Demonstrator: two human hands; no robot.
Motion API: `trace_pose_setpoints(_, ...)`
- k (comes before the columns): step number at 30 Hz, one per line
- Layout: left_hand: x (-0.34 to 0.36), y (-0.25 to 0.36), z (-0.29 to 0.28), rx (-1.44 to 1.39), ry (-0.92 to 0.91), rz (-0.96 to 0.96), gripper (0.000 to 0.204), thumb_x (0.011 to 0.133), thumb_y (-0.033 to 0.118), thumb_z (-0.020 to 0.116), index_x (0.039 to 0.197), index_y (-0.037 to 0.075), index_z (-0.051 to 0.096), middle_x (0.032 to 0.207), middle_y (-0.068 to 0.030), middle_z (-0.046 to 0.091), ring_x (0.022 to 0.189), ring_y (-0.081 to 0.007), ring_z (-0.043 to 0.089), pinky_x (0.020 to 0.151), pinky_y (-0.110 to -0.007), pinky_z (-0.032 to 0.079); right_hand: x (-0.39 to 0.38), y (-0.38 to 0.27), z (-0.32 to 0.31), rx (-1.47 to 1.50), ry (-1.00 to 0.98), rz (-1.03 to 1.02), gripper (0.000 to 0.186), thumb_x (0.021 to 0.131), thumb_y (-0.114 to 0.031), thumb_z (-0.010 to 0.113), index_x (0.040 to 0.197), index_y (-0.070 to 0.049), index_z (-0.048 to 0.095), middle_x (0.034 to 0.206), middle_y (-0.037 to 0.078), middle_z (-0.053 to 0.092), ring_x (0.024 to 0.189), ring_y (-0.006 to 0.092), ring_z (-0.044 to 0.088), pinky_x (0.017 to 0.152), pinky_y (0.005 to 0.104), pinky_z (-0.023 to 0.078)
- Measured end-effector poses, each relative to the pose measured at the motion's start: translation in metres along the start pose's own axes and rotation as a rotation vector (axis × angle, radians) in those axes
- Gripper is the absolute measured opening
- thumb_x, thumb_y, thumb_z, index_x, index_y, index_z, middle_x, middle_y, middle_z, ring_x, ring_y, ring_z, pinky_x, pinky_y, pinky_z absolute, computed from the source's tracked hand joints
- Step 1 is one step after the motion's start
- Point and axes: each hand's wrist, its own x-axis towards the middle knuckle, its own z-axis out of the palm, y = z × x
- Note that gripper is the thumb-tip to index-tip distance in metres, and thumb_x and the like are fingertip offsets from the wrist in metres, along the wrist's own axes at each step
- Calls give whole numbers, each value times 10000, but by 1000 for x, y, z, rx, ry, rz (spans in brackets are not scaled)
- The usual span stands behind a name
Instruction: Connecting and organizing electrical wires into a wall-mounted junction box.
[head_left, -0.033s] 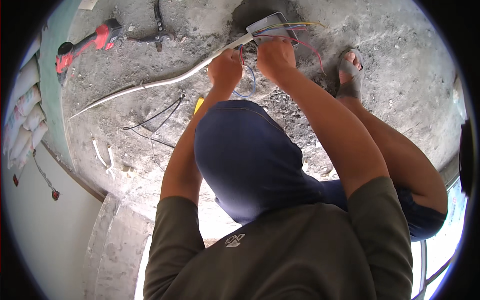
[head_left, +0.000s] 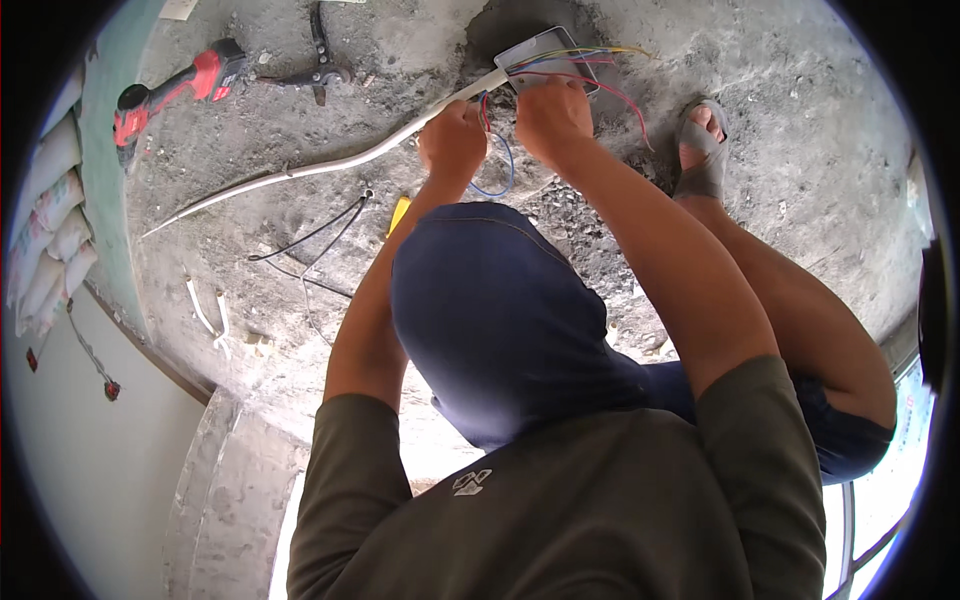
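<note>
A grey metal junction box (head_left: 545,42) lies at the top centre, on rough concrete. Yellow, blue and red wires fan out of it, and one red wire (head_left: 622,97) curves off to the right. A long white conduit (head_left: 350,158) runs from the box's left side down to the lower left. My left hand (head_left: 453,138) is closed just below the conduit, on thin red and blue wires; a blue loop (head_left: 511,165) hangs beside it. At the box's near edge my right hand (head_left: 553,118) has its fingers curled in; the fingertips and what they grip are hidden.
A red and black power tool (head_left: 180,88) and dark-handled pliers (head_left: 320,65) lie at the upper left. Black cable (head_left: 310,240), a yellow object (head_left: 398,215) and white pipe stubs (head_left: 208,312) are nearer. My sandalled foot (head_left: 703,150) rests to the right. Stacked sacks (head_left: 60,210) stand far left.
</note>
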Motion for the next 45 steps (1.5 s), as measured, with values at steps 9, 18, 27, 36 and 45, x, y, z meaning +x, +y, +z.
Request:
trace_pose_setpoints(9, 7, -8, 3, -638, -133, -434, 336, 840, 345, 592, 780, 32, 699, 624, -71, 634, 555, -160, 589, 528, -328, 455, -4, 0, 1, -11, 26, -41, 151, 766, -159, 581, 794, -137, 728, 852, 67, 695, 974, 234, 595, 834, 397, 407)
trace_pose_setpoints(18, 15, -28, -52, -1542, -892, -750, 309, 971, 220, 486, 1062, -73, 525, 717, -19, 469, 594, -106, 409, 537, -241, 367, -4, 2, -2, 18, -19, -22, 149, 771, -161, 582, 811, -141, 724, 844, 67, 693, 948, 233, 606, 801, 381, 416)
trace_pose_setpoints(27, 9, -35, -47, -1144, -738, -401, 208, 928, 145, 542, 1052, 1, 627, 669, 60, 436, 562, -27, 360, 474, -185, 278, -3, 1, -3, -14, -31, -24, 139, 767, -171, 599, 826, -144, 723, 850, 52, 695, 962, 222, 605, 797, 369, 416)
trace_pose_setpoints(36, 8, -22, -47, -761, -464, -284, 189, 901, 123, 547, 951, -14, 667, 654, 21, 527, 492, -33, 393, 417, -205, 269, -2, 3, -4, -9, -32, -39, 132, 774, -173, 602, 825, -147, 721, 869, 42, 694, 962, 206, 604, 802, 367, 416)
trace_pose_setpoints(45, 11, -24, -46, -976, -529, -552, 179, 835, 153, 627, 783, -15, 661, 609, -10, 554, 467, -48, 400, 427, -239, 293, -3, 3, -5, -5, -31, -36, 153, 796, -174, 570, 820, -144, 718, 873, 43, 692, 950, 207, 607, 803, 371, 423)
